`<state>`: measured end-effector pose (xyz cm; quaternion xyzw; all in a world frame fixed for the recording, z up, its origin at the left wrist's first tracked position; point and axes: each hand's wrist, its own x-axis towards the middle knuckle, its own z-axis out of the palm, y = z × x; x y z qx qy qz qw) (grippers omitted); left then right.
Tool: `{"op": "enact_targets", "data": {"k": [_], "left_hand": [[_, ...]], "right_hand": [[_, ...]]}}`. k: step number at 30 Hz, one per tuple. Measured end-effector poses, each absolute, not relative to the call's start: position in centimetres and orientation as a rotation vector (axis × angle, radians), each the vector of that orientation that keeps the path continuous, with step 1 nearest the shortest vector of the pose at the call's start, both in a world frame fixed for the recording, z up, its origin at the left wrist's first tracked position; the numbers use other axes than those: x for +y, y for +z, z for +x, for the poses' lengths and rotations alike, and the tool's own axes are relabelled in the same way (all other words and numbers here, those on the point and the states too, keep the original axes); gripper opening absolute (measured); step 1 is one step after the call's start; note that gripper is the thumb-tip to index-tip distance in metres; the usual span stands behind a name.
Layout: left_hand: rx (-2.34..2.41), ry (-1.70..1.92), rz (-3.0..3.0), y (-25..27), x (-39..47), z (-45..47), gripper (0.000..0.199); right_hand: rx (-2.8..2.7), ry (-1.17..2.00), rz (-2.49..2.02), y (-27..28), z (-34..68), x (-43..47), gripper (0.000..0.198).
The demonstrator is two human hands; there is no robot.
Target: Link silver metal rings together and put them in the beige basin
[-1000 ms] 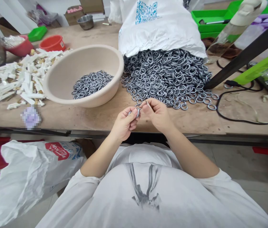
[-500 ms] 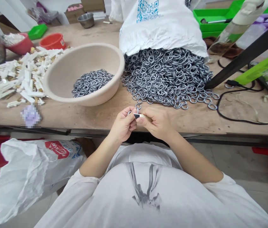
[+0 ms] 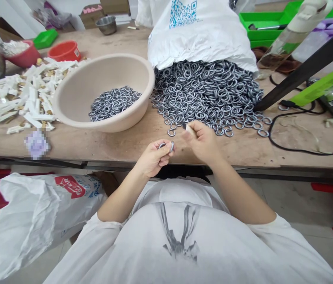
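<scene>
Your left hand point(image 3: 153, 158) pinches grey rings point(image 3: 172, 147) over the table point(image 3: 119, 146), count unclear. Your right hand point(image 3: 203, 142) grips a small dark-tipped tool point(image 3: 190, 130), apart from them. The bowl point(image 3: 101, 75) holds a modest heap point(image 3: 114, 103); the pile point(image 3: 204, 94) at the sack's point(image 3: 198, 45) mouth is larger, so most sorting apparently remains.

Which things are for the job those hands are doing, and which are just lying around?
Probably for the job: left hand, held rings, right hand, white tool, ring pile, basin, sack.
Probably just lying about: white pieces, red tub, metal bowl, bottle.
</scene>
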<state>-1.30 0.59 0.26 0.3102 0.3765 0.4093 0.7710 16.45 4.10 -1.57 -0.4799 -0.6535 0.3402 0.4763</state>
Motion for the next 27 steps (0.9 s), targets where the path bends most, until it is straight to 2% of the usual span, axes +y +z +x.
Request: {"op": "enact_targets", "data": {"k": [4, 7, 10, 13, 17, 23, 27], "left_hand": [[0.802, 0.932, 0.650, -0.1, 0.8, -1.2, 0.041], [0.796, 0.991, 0.542, -0.1, 1.2, -1.2, 0.029], [0.822, 1.125, 0.314, 0.4, 1.7, -0.9, 0.017], [0.798, 1.187, 0.151, 1.0, 1.8, -0.4, 0.026], [0.689, 1.165, 0.154, 1.2, 1.7, -0.2, 0.031], [0.725, 1.230, 0.219, 0.0, 2.1, -0.5, 0.028], [0.806, 1.224, 0.365, -0.8, 2.0, -0.3, 0.012]], "right_hand": [[-1.643, 1.006, -0.975, -1.0, 14.8, 3.5, 0.043], [-1.507, 0.844, -1.091, -1.0, 14.1, 3.3, 0.045], [-1.597, 0.656, -1.110, -1.5, 13.4, 2.3, 0.031], [-1.765, 0.618, -1.107, -2.2, 12.4, 0.9, 0.023], [-1.731, 0.624, -1.128, -2.9, 12.0, 0.7, 0.012], [-1.417, 1.089, -1.066, -1.7, 13.4, 2.9, 0.043], [-1.320, 1.185, -1.055, -0.9, 14.5, 4.3, 0.045]]}}
